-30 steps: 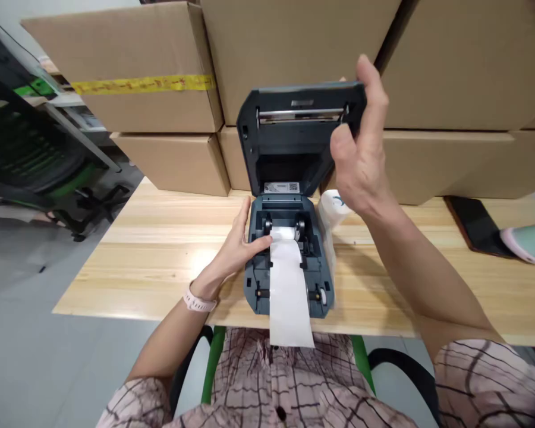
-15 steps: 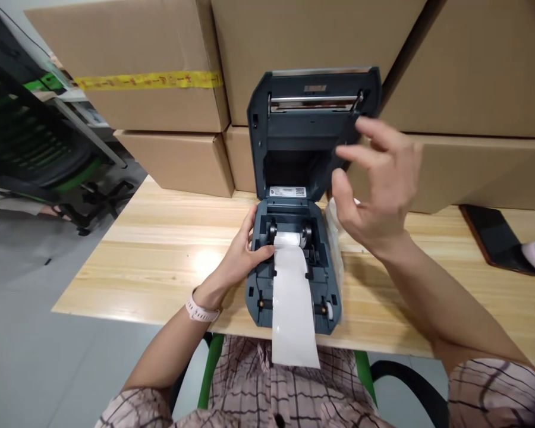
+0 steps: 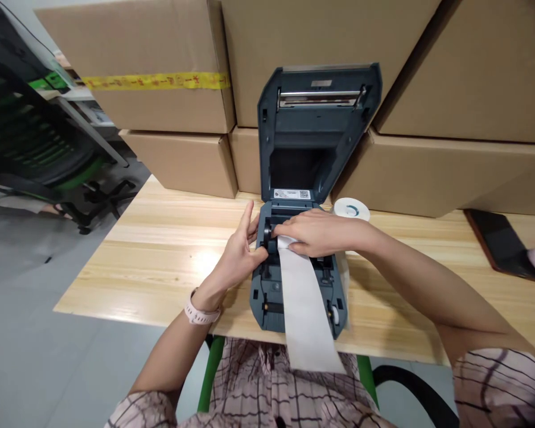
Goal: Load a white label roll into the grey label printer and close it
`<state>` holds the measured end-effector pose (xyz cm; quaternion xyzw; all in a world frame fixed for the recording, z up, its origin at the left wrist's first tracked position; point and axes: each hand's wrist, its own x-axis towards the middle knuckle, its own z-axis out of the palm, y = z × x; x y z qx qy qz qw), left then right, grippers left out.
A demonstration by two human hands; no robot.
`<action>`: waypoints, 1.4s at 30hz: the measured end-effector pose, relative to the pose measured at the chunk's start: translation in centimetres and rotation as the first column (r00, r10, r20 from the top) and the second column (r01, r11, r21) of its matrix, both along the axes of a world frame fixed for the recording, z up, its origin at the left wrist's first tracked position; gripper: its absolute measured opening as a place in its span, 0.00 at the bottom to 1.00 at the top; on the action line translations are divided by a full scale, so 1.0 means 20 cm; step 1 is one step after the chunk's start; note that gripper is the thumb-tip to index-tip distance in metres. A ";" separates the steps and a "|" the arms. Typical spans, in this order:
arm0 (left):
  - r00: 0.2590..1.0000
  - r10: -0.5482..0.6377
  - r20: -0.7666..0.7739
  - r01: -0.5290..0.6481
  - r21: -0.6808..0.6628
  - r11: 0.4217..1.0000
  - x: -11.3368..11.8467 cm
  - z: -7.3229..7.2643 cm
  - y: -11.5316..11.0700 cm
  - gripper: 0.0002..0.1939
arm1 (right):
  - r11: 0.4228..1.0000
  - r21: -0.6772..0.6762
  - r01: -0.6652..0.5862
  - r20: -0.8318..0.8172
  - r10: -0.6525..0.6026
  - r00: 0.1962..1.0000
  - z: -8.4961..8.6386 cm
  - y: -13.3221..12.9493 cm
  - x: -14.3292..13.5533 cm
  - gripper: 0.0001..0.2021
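Note:
A dark blue-grey label printer (image 3: 267,285) stands on the wooden table with its lid (image 3: 314,128) raised. From the roll inside, a white paper strip (image 3: 307,315) runs over the printer's front edge and hangs toward my lap, slanting right. My right hand (image 3: 310,233) reaches into the roll compartment, its fingers closed on the paper roll and partly hiding it. My left hand (image 3: 238,252) holds the printer's left side, thumb on the rim and fingers along the outer wall.
Cardboard boxes (image 3: 181,163) line the back of the table (image 3: 160,249). A white roll (image 3: 351,209) lies right of the printer, beside clear plastic wrap. A dark phone (image 3: 494,241) rests at the far right. An office chair (image 3: 35,131) stands on the left.
My right hand has come down from beside the raised lid onto the paper roll. The strip's loose end has swung right. The white roll behind that hand now shows.

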<state>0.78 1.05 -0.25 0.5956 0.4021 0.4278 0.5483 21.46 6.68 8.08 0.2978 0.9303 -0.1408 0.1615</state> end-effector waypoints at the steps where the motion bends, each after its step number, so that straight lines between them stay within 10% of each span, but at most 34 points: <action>1: 1.000 -0.004 0.002 0.004 -0.001 1.000 -0.01 0.00 0.00 0.59 | 1.000 -0.029 -0.012 -0.014 0.012 1.000 0.00 0.00 0.00 0.24; 8: 1.000 -0.004 -0.016 0.005 0.044 0.999 -0.02 0.00 0.01 0.58 | 0.969 -0.238 -0.063 -0.205 0.014 0.979 -0.01 0.02 0.04 0.26; 13: 0.998 0.021 -0.067 -0.016 0.071 0.997 -0.01 0.00 -0.01 0.55 | 0.956 -0.271 -0.111 -0.691 -0.114 0.714 0.14 -0.11 0.38 0.25; 17: 0.995 0.041 -0.087 -0.033 0.097 0.995 0.00 0.02 -0.02 0.52 | 0.963 -0.191 0.189 -0.742 -0.268 0.614 0.14 -0.29 0.80 0.24; 20: 0.994 0.051 -0.100 -0.040 0.106 0.994 0.01 0.02 -0.02 0.51 | 0.845 -0.114 0.523 -0.668 -0.455 0.589 0.01 -0.36 0.96 0.22; 27: 0.998 0.017 -0.063 -0.013 0.063 0.998 0.00 0.03 -0.01 0.53 | 0.770 -0.348 0.535 -0.488 -0.636 0.597 -0.29 -0.29 0.95 0.24; 34: 0.996 0.046 -0.074 -0.043 0.040 0.998 -0.01 0.03 0.00 0.54 | 0.727 -0.442 0.526 -0.527 -0.685 0.503 -0.21 -0.08 0.99 0.44; 42: 0.997 0.018 -0.072 -0.016 0.031 0.999 -0.02 0.03 0.00 0.54 | 0.763 -0.529 0.371 -0.438 -0.620 0.651 -0.29 0.22 0.75 0.41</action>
